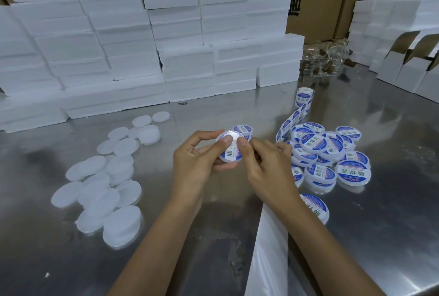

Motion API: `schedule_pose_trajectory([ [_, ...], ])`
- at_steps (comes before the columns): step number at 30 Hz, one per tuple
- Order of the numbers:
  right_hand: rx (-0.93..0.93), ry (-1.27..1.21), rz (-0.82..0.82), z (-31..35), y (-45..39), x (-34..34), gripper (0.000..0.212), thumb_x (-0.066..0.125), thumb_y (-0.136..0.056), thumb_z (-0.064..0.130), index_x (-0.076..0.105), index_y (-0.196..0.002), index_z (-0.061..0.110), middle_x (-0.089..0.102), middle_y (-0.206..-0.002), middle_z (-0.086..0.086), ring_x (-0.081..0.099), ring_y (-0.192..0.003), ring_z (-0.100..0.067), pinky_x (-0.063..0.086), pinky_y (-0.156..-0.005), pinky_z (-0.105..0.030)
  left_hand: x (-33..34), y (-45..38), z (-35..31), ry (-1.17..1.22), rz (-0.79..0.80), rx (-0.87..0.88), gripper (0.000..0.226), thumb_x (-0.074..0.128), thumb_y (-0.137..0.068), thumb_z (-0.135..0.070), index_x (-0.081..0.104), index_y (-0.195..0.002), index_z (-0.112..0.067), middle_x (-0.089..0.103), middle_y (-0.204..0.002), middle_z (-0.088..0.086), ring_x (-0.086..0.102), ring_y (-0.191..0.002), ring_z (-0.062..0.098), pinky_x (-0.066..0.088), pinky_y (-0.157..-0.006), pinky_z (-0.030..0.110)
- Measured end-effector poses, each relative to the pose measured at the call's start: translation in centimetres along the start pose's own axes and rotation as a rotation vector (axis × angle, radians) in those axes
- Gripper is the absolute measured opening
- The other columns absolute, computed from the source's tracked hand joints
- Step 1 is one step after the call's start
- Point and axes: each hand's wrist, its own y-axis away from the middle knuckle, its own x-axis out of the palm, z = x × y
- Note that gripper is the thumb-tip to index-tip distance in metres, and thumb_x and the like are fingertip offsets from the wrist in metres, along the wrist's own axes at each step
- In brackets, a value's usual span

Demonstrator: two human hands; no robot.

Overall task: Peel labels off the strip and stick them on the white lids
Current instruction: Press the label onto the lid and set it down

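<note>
The white lid [229, 147] sits in your hands above the middle of the tabletop [190, 236], its round face tilted up toward you; being a disc, it has no long axis. A blue-and-white label [231, 153] covers its face, the printed characters running toward the lower left. Your left hand [197, 160] grips the lid, fingers curled round its rim, thumb pressing the label. Your right hand [266, 165] touches the lid's right side, thumb on the label, fingers curled; whether they hold anything else, you cannot tell.

The labelled lids [332, 153] are heaped toward the right edge, roughly twenty, exact count unclear. The plain lids [107, 177] lie toward the left edge, about twenty. One label strip [292, 120] trails from one roll [304, 96] behind the heap. Stacked foam boxes [118, 46] line the far edge.
</note>
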Motion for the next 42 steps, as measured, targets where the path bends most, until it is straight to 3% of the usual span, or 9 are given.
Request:
schedule_pose_trajectory([
  [2, 0.01, -0.023, 0.015, 0.0, 0.1, 0.2, 0.041, 0.037, -0.1, 0.045, 0.039, -0.064, 0.025, 0.044, -0.052, 0.008, 0.048, -0.059, -0.012, 0.034, -0.092, -0.04, 0.1, 0.0, 0.1, -0.001, -0.022, 0.004, 0.004, 0.077, -0.086, -0.017, 0.074, -0.088, -0.015, 0.077, -0.084, 0.018, 0.076, -0.072, 0.029, 0.061, -0.062, 0.029],
  [7, 0.007, -0.055, 0.01, 0.0, 0.1, 0.4, 0.042, 0.04, -0.101, 0.041, 0.034, -0.061, 0.029, 0.039, -0.05, 0.01, 0.046, -0.056, -0.01, 0.034, -0.089, -0.037, 0.0, 0.0, 0.0, -0.02, -0.023, 0.006, 0.014, 0.07, -0.092, -0.028, 0.073, -0.088, -0.014, 0.076, -0.082, 0.015, 0.075, -0.072, 0.031, 0.06, -0.061, 0.03],
  [14, -0.05, -0.033, 0.037, 0.3, 0.3, -0.2, 0.049, 0.046, -0.094, 0.055, 0.042, -0.06, 0.021, 0.039, -0.05, 0.009, 0.048, -0.059, -0.014, 0.031, -0.085, -0.032, -0.5, -0.2, -0.1, -0.08, -0.033, 0.013, 0.015, 0.076, -0.087, -0.019, 0.066, -0.09, -0.007, 0.077, -0.084, 0.014, 0.073, -0.064, 0.024, 0.058, -0.052, 0.028],
  [19, 0.023, -0.092, -0.002, 0.1, -0.1, -0.4, 0.046, 0.059, -0.095, 0.039, 0.048, -0.059, 0.013, 0.042, -0.049, 0.008, 0.045, -0.054, -0.013, 0.038, -0.087, -0.044, -0.3, -0.3, 0.3, -0.025, 0.07, -0.024, 0.014, 0.06, -0.098, -0.01, 0.071, -0.107, -0.008, 0.077, -0.097, 0.013, 0.075, -0.084, 0.029, 0.062, -0.067, 0.035],
  [23, 0.164, -0.02, -0.214, -0.9, -0.8, -1.6, 0.046, 0.055, -0.097, 0.041, 0.051, -0.063, 0.011, 0.052, -0.054, 0.004, 0.051, -0.058, -0.02, 0.034, -0.086, -0.038, 0.2, -0.1, 0.9, -0.033, 0.144, -0.062, 0.028, 0.058, -0.1, -0.013, 0.065, -0.126, -0.02, 0.075, -0.114, 0.006, 0.072, -0.103, 0.023, 0.061, -0.075, 0.037],
  [27, 0.388, 0.278, -0.458, -4.1, -1.9, -4.8, 0.052, 0.042, -0.097, 0.054, 0.054, -0.065, 0.016, 0.059, -0.06, -0.005, 0.052, -0.063, -0.03, 0.026, -0.084, -0.038, -0.3, -0.3, 1.1, -0.116, 0.052, -0.102, 0.024, 0.059, -0.099, -0.017, 0.066, -0.121, -0.024, 0.076, -0.109, 0.001, 0.072, -0.101, 0.024, 0.061, -0.067, 0.037],
  [34, 0.62, 0.479, -0.471, -7.5, -1.8, -7.1, 0.052, 0.05, -0.092, 0.06, 0.052, -0.064, 0.016, 0.061, -0.063, -0.006, 0.052, -0.064, -0.031, 0.028, -0.088, -0.043, -0.8, -0.7, 1.7, -0.246, -0.051, -0.152, 0.02, 0.063, -0.092, -0.011, 0.07, -0.108, -0.019, 0.076, -0.098, 0.006, 0.074, -0.086, 0.023, 0.06, -0.06, 0.032],
  [38, 0.52, 0.431, -0.452, -6.7, -1.9, -6.4, 0.043, 0.056, -0.092, 0.045, 0.044, -0.06, 0.019, 0.051, -0.056, 0.001, 0.052, -0.064, -0.03, 0.028, -0.088, -0.042, -1.5, -1.2, 1.8, -0.256, -0.125, -0.133, 0.022, 0.052, -0.095, -0.003, 0.067, -0.109, -0.011, 0.075, -0.092, 0.012, 0.069, -0.079, 0.027, 0.062, -0.06, 0.033],
  [42, 0.311, 0.381, -0.366, -5.3, -1.7, -4.9, 0.037, 0.058, -0.093, 0.029, 0.05, -0.062, 0.011, 0.052, -0.056, -0.001, 0.051, -0.066, -0.028, 0.028, -0.084, -0.039, -2.8, -2.2, 2.0, -0.258, -0.261, -0.102, 0.026, 0.042, -0.097, 0.001, 0.065, -0.106, -0.008, 0.071, -0.092, 0.015, 0.065, -0.076, 0.027, 0.06, -0.058, 0.03],
])
